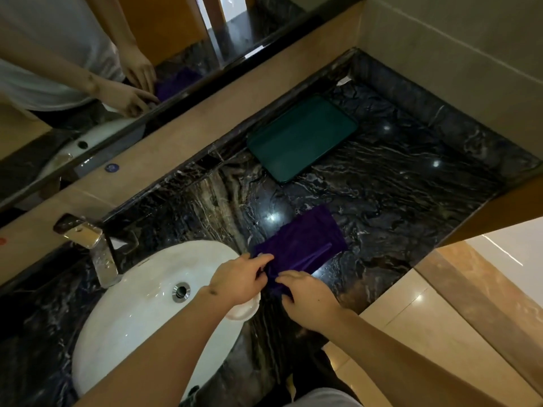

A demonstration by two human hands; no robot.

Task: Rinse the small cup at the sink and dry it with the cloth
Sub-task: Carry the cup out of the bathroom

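So the dark marble counter (396,201) is taking up most of the view, with one white oval sink (141,312) sitting in it at the left and one chrome tap (97,254) standing behind the bowl. One green tray (302,136) is lying flat near the back wall, well apart from everything else. One purple cloth (305,245) is lying on the counter just right of the sink. Both hands are working at its near edge: the left hand (238,282) is curling its fingers down onto the cloth's corner, and the right hand (311,298) is pinching a bunched fold right beside it, so the two hands are nearly touching. One small white cup (245,311) is peeking out from under the left wrist, at the sink's right rim; can't tell if the hand is actually gripping it or if it's resting there.
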